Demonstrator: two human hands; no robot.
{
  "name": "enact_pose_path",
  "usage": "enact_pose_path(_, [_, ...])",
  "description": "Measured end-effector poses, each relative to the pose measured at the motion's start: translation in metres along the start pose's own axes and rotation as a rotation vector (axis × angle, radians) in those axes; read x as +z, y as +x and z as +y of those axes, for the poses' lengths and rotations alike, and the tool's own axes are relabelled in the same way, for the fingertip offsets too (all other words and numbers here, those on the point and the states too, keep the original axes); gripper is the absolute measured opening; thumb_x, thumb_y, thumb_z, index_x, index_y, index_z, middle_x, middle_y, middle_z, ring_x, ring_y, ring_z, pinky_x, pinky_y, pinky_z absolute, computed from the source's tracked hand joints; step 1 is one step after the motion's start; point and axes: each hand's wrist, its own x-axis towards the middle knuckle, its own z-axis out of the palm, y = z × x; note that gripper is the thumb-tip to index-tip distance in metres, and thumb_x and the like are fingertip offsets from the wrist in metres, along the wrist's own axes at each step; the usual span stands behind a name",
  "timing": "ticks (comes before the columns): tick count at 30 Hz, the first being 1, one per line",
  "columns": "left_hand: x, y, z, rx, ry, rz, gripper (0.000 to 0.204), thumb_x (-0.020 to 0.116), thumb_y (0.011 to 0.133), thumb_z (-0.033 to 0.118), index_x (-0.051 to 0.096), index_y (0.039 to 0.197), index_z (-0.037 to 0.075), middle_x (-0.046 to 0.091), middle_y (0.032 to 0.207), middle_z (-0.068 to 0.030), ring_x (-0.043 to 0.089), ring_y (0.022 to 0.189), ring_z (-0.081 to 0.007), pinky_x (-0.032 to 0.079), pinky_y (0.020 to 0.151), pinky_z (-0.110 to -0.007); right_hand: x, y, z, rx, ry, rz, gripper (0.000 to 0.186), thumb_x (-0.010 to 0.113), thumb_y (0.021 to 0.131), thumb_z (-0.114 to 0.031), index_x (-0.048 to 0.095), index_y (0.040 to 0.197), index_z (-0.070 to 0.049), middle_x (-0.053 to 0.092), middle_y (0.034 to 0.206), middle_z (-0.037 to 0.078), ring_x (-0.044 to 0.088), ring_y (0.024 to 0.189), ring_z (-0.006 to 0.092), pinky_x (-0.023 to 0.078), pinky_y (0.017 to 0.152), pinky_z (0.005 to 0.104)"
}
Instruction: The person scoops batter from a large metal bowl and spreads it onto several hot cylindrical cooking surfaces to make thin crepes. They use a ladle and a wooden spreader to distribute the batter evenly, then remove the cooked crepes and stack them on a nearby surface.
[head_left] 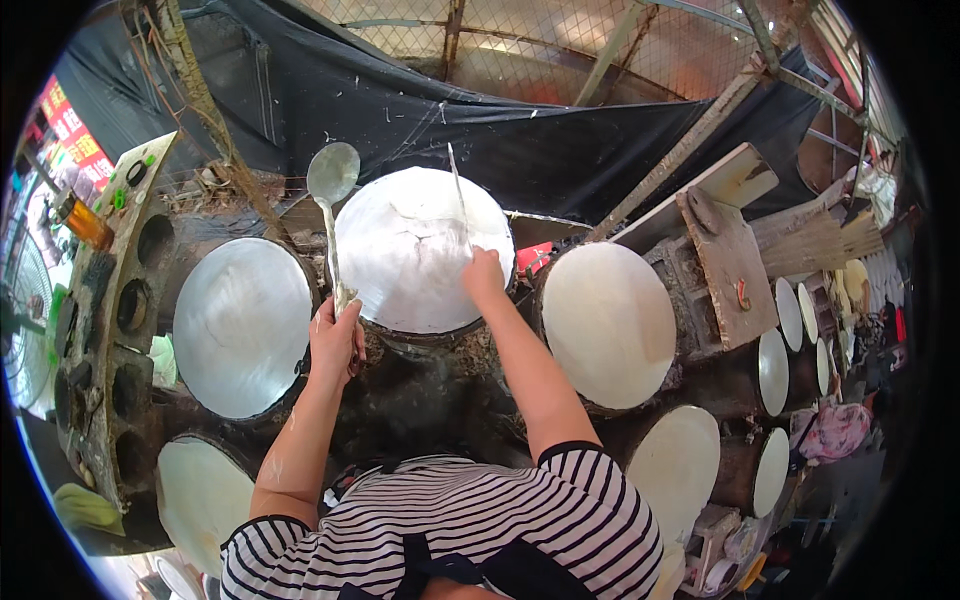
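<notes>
My left hand (338,338) is closed around the handle of a ladle (334,173), held upright with its round bowl at the top. The bowl stands over the left far rim of a large round pale griddle (400,255) in front of me. Over the right part of this griddle, my right hand (484,280) is closed on a long, thin, blade-like stick (459,190) pointing away from me, its tip near the far rim. Whitish streaks and a crack-like mark show on the griddle's surface. The fingers of my right hand are partly hidden by its back.
More round griddles flank me: a silvery one (243,328) left, a cream-coloured one (608,325) right, others nearer. A board with round holes (132,305) edges the left side. Black sheeting (400,110) hangs behind, with slanting poles (680,150). A brown board (728,270) stands at right.
</notes>
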Motion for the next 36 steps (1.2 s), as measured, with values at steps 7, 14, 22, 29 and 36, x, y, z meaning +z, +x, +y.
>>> enact_pose_path(7, [0.003, -0.005, -0.003, 0.008, -0.017, 0.070, 0.014, 0.055, 0.088, 0.015, 0.050, 0.091, 0.002, 0.045, 0.050, -0.0018, 0.040, 0.035, -0.0091, 0.035, 0.031, -0.024, 0.017, -0.005, 0.001, -0.222, 0.016, -0.209, 0.030, 0.049, 0.080, -0.011, 0.059, 0.107, -0.002, 0.054, 0.098, 0.025, 0.056, 0.091, 0.0394, 0.046, 0.080, 0.0439])
enact_pose_path(14, [0.009, -0.018, -0.005, 0.020, -0.017, 0.136, 0.015, 0.055, 0.088, 0.016, 0.050, 0.089, 0.002, 0.045, 0.048, -0.0023, 0.039, 0.033, -0.0103, 0.034, 0.030, -0.024, -0.013, -0.007, 0.019, -0.358, 0.003, -0.281, 0.033, 0.044, 0.085, -0.012, 0.056, 0.115, -0.004, 0.052, 0.100, 0.020, 0.057, 0.092, 0.0377, 0.047, 0.080, 0.0435])
enact_pose_path(22, [0.013, -0.033, -0.011, 0.012, 0.001, 0.210, 0.016, 0.055, 0.088, 0.018, 0.050, 0.089, 0.003, 0.045, 0.048, -0.0026, 0.040, 0.033, -0.0102, 0.034, 0.030, -0.024, -0.002, 0.021, 0.011, -0.421, -0.065, -0.367, 0.031, 0.044, 0.084, -0.011, 0.058, 0.111, -0.007, 0.052, 0.102, 0.018, 0.057, 0.093, 0.0360, 0.047, 0.079, 0.0425])
enact_pose_path(29, [0.016, -0.038, -0.011, 0.013, -0.016, 0.260, 0.016, 0.055, 0.088, 0.019, 0.049, 0.086, 0.004, 0.044, 0.048, -0.0024, 0.040, 0.033, -0.0099, 0.034, 0.030, -0.023, -0.022, 0.022, 0.044, -0.593, 0.063, -0.424, 0.032, 0.051, 0.082, -0.013, 0.058, 0.112, -0.007, 0.054, 0.100, 0.018, 0.056, 0.092, 0.0349, 0.046, 0.080, 0.0403])
enact_pose_path(36, [0.013, -0.044, -0.007, -0.013, -0.040, 0.279, 0.017, 0.056, 0.087, 0.018, 0.050, 0.091, 0.002, 0.044, 0.048, -0.0032, 0.040, 0.033, -0.0107, 0.035, 0.030, -0.024, -0.010, 0.066, 0.029, -0.624, -0.041, -0.455, 0.031, 0.052, 0.082, -0.014, 0.061, 0.110, -0.006, 0.056, 0.098, 0.017, 0.057, 0.089, 0.0330, 0.046, 0.079, 0.0388])
